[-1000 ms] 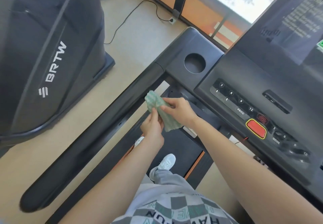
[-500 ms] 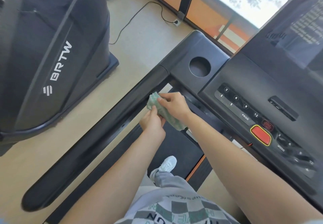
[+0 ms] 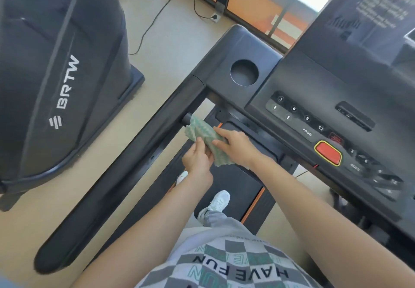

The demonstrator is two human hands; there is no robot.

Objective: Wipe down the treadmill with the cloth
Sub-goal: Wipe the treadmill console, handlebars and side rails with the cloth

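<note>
1. Cloth (image 3: pixel 205 138), green with a wavy pattern, is held between the left handrail (image 3: pixel 125 166) and the console (image 3: pixel 314 90) of the treadmill (image 3: pixel 224 47), above the running belt (image 3: pixel 233 189)
2. Left hand (image 3: pixel 198 159) pinches the near part of the cloth between thumb and fingers
3. Right hand (image 3: pixel 238 145) grips the cloth from the right, fingers curled over its middle
4. Far end of the cloth meets a short black stub (image 3: pixel 186 118) projecting from the handrail
5. Console carries a round cup holder (image 3: pixel 244 72) at its left corner and a red button (image 3: pixel 328 153) beside the numbered keys
6. White shoe (image 3: pixel 219 200) stands on the belt, below the hands
7. Black machine marked BRTW (image 3: pixel 62 63) stands on the floor left of the handrail; a cable (image 3: pixel 157 18) runs across the floor beyond
</note>
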